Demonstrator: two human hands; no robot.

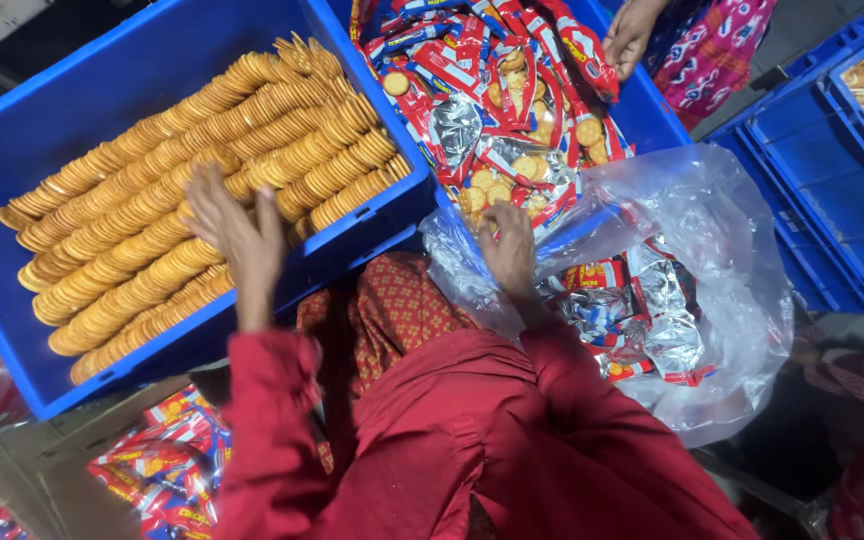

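Many round golden biscuits point(202, 190) stand on edge in long tight rows inside a blue crate point(42, 110) filling the upper left of the frame; packed that way they prop one another up and can be lifted out as a stack. The left hand point(232, 235) lies on the rows near the crate's lower middle, fingers spread flat over the biscuits, touching them but not closed round any. The right hand point(509, 250), at centre frame, presses on the edge of a clear plastic bag point(732, 230); whether its fingers pinch the film I cannot tell. That bag sags open toward the right, holding torn red and silver wrappers point(642, 320). Above it, a second blue crate point(652, 110) is heaped with opened red packets point(482, 90), some with biscuits loose among them. Another person's hand point(630, 35) reaches in at the upper edge. More blue crates point(832, 200) sit at the right, and sealed red packets point(162, 460) lie at the lower left.
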